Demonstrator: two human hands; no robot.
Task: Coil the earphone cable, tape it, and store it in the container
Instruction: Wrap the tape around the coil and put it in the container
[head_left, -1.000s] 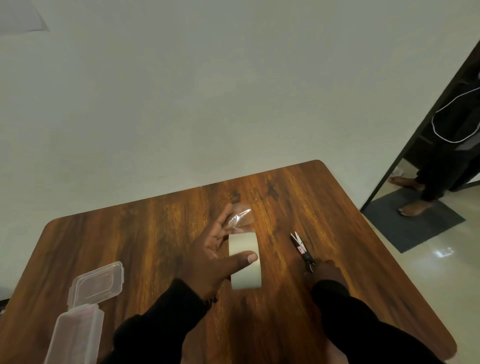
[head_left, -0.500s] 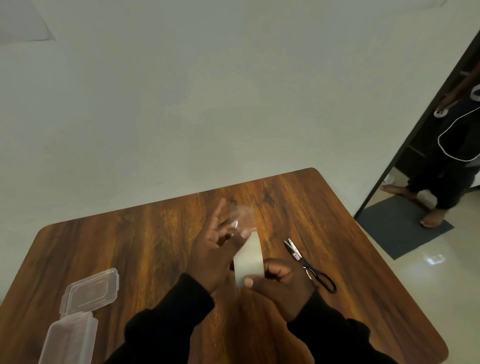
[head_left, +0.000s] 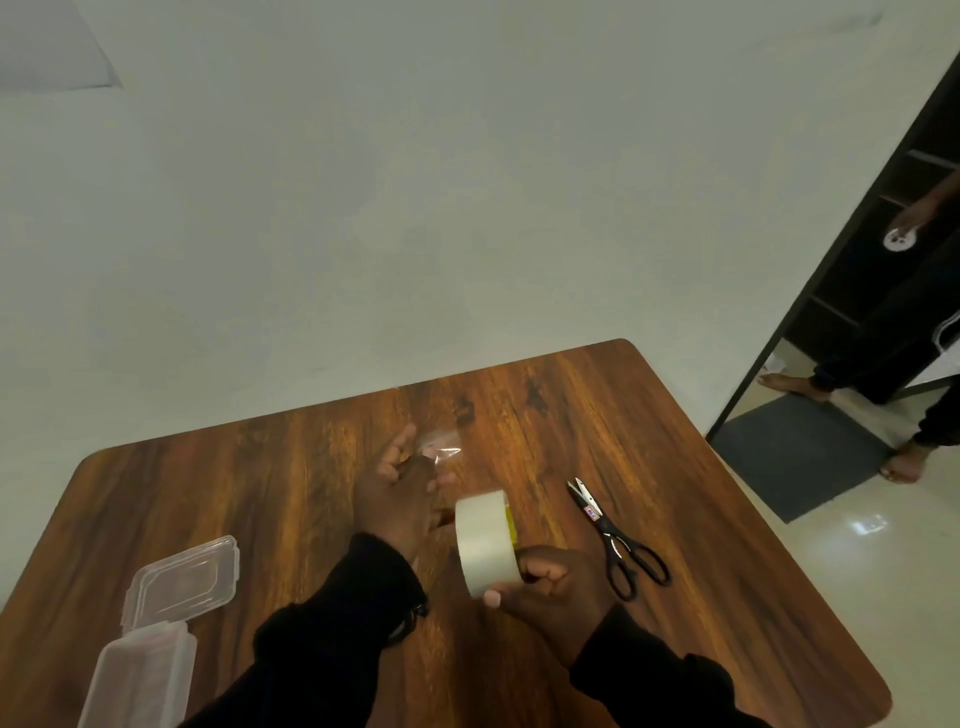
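Note:
My right hand (head_left: 556, 587) grips a roll of pale clear tape (head_left: 485, 540) just above the middle of the wooden table (head_left: 727, 597). My left hand (head_left: 397, 493) is just left of and beyond the roll. A short piece of clear tape (head_left: 440, 451) hangs from its fingertips, with the other fingers spread. The clear plastic container (head_left: 140, 675) lies at the near left edge, and its lid (head_left: 182, 577) lies flat beside it. No earphone cable is visible.
Black-handled scissors (head_left: 618, 540) lie shut on the table to the right of my right hand. A white wall rises behind the table. At the far right a person (head_left: 883, 353) stands in a doorway on a dark mat (head_left: 795, 457).
My right hand left the scissors and took hold of the tape roll, drawing it right and toward me. My left hand let go of the roll and keeps the tape piece.

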